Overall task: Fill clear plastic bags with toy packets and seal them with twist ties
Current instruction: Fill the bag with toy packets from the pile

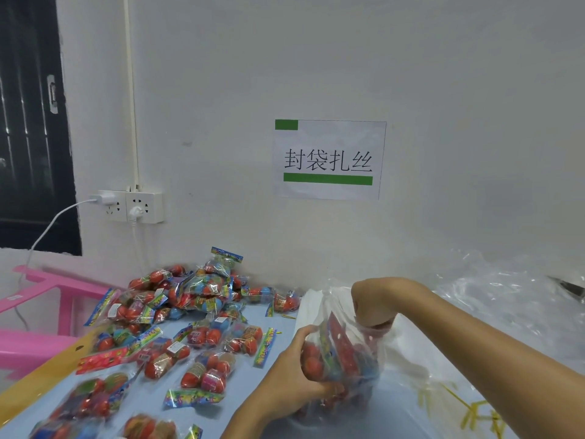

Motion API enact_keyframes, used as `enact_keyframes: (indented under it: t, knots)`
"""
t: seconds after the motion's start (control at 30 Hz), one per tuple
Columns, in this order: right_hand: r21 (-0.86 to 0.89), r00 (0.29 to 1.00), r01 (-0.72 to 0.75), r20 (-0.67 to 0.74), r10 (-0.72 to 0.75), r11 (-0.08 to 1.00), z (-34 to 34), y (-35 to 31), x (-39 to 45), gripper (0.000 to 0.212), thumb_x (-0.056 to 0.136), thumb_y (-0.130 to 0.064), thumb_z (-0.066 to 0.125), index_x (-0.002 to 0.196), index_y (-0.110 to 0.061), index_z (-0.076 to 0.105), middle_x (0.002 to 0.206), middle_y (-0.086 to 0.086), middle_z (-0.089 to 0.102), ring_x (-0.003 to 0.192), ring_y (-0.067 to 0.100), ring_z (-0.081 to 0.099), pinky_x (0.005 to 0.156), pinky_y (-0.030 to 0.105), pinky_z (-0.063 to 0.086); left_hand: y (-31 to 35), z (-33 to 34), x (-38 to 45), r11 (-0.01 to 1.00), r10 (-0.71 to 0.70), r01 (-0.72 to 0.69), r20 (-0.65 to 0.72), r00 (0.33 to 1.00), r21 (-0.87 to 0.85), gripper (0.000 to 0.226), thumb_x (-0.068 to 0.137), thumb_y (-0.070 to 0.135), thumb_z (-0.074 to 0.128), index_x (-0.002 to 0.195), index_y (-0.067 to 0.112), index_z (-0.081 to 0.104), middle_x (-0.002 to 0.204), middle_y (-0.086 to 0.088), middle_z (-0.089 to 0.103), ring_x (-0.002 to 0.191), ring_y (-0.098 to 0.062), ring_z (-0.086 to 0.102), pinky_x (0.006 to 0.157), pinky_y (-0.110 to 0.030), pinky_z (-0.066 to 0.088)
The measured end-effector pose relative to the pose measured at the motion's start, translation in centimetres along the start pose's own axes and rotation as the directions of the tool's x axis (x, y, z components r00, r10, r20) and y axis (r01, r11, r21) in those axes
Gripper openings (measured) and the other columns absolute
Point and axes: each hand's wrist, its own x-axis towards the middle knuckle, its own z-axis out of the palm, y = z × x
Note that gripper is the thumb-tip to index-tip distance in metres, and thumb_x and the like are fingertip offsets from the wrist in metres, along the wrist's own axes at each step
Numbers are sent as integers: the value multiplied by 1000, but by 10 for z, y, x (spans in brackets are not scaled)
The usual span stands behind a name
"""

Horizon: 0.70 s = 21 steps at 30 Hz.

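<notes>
A clear plastic bag point(345, 359) holding several toy packets stands on the blue table point(240, 388), right of centre. My left hand point(294, 375) grips the bag's lower left side from the front. My right hand point(373, 305) is fisted round the bag's gathered neck from above. A heap of loose toy packets point(196, 299), with red and blue balls inside, lies at the back left, and more packets point(202, 369) are scattered across the table's left half. Yellow twist ties point(468, 410) lie under plastic at the lower right.
A pile of empty clear bags point(512, 299) covers the right side of the table up to the white wall. A pink plastic rack point(47, 299) stands to the left beyond the table's yellow edge point(38, 375). Wall sockets point(133, 205) with cables and a paper sign point(329, 160) hang above.
</notes>
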Motion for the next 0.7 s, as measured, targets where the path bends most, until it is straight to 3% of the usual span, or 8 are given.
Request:
enact_keyframes:
  t: [0.07,0.13,0.23,0.33,0.47,0.5,0.6,0.7]
  knots:
    - [-48,1000,-25,13,26,999,-1,2,-1,24,87,-3,49,66,-9,59,60,4,52,53,18,47,61,28,41,-1,0,1,1000,0,0,3,1000,-2,87,61,40,92,128,54,38,112,18,68,105,-2,67,86,-21,56]
    - [-24,998,-35,56,37,999,-2,3,-3,16,90,-9,57,89,-2,72,67,5,60,55,18,54,64,28,46,-1,0,1,1000,2,-2,5,1000,-2,86,62,38,92,127,56,38,114,17,67,106,-3,67,87,-24,57]
    - [16,991,-14,133,11,1000,-2,2,-5,29,90,-8,58,113,2,72,81,9,64,65,21,60,73,31,55,-2,1,1,1000,9,-9,5,1000,6,84,62,38,91,124,60,38,113,18,67,106,-4,68,85,-22,57]
    - [4,990,-1,139,1,1000,0,1,-4,32,83,6,45,102,10,71,86,13,61,68,24,60,74,31,57,-2,0,1,1000,11,-11,-1,1000,18,84,63,39,91,123,60,37,116,17,66,106,-2,67,86,-21,56]
    - [-83,984,5,180,10,997,4,2,-3,20,77,8,46,74,-2,63,93,14,64,76,24,60,73,31,53,-1,0,1,1000,11,-11,-4,1000,29,84,62,42,90,123,61,36,118,17,64,107,0,65,90,-23,56]
    - [-101,980,9,198,11,995,4,1,-3,19,77,8,48,75,0,64,97,15,67,79,24,61,73,30,53,-1,0,1,999,9,-9,-4,1000,31,85,61,44,90,124,61,35,118,17,64,108,0,65,91,-24,56]
    - [-66,977,15,214,-1,998,2,1,-6,28,92,-1,49,111,2,70,100,11,70,70,19,63,71,27,54,-1,0,0,1000,5,-5,-4,1000,26,87,61,43,90,127,57,35,118,19,64,108,-2,65,88,-21,56]
    - [20,990,57,131,-59,998,-3,-1,-9,33,93,-3,45,113,-11,70,100,6,71,69,18,65,67,25,54,-2,-1,0,1000,21,-21,-8,1000,-2,86,63,35,91,129,51,38,105,24,68,103,-2,68,81,-18,56]
